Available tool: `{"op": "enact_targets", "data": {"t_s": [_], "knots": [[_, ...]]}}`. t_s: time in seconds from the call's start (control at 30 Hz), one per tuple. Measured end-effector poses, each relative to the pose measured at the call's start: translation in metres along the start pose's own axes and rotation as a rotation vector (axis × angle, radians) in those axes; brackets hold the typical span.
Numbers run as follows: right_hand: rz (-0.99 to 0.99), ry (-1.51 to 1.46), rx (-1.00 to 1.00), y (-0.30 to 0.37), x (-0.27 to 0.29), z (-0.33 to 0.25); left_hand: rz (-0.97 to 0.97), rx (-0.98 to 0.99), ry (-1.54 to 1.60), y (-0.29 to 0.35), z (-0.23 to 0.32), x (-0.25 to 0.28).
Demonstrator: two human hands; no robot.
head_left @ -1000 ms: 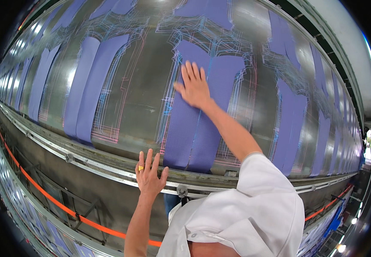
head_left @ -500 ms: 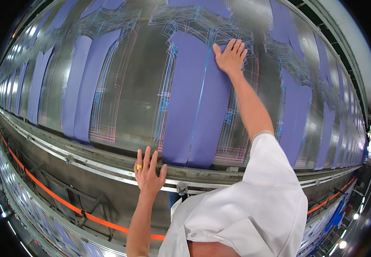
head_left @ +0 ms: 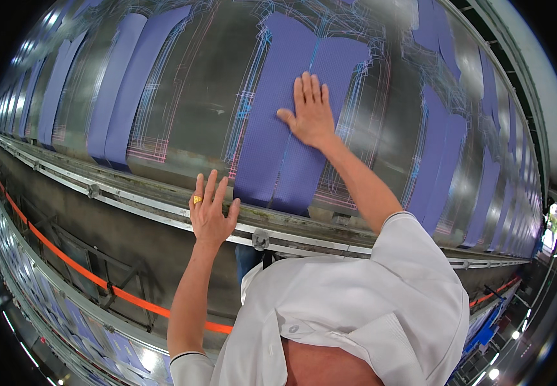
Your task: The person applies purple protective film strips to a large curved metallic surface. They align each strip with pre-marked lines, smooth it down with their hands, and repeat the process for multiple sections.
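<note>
Two purple fabric panels lie side by side on the metal table, the left panel (head_left: 270,109) and the right panel (head_left: 337,71), with a narrow seam between them. My right hand (head_left: 310,117) rests flat across that seam, fingers stretched out and thumb apart. Close to the table's front rail (head_left: 162,204), my left hand (head_left: 213,209) hovers or rests with its fingers spread; a yellow ring (head_left: 196,199) is on one finger. Nothing is in either hand. Whether the left palm touches the edge cannot be made out.
Pink and blue outlines are drawn on the metal table (head_left: 195,116) around the panels. More purple panels (head_left: 124,90) lie left and right along it. A metal clamp (head_left: 261,239) sits on the rail. Behind me runs an orange strip (head_left: 140,301) beside another table with purple pieces.
My right hand has come from the far top edge of the right panel down and left onto the seam. The left hand stays by the rail, fingers still spread. The view has shifted.
</note>
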State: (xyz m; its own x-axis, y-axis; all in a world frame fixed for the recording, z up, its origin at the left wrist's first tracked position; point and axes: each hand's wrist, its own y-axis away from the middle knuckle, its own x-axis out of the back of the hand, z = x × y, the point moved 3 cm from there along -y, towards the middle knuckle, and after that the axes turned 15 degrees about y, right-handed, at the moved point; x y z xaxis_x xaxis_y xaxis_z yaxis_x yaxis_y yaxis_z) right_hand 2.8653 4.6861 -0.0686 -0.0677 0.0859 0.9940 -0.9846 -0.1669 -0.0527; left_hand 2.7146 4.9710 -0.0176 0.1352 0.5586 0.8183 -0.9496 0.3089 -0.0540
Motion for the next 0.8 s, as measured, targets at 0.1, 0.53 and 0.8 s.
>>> {"op": "enact_targets", "data": {"t_s": [0.1, 0.53, 0.8], "knots": [[-0.02, -0.001, 0.084, 0.041, 0.014, -0.033, 0.003, 0.013, 0.015, 0.001, 0.002, 0.001], [-0.037, -0.244, 0.348, 0.149, 0.038, -0.082, 0.011, 0.023, -0.01, -0.003, 0.009, 0.002], [0.099, -0.118, 0.171, 0.019, 0.019, -0.054, -0.001, 0.046, -0.003, 0.002, 0.005, 0.002]]}}
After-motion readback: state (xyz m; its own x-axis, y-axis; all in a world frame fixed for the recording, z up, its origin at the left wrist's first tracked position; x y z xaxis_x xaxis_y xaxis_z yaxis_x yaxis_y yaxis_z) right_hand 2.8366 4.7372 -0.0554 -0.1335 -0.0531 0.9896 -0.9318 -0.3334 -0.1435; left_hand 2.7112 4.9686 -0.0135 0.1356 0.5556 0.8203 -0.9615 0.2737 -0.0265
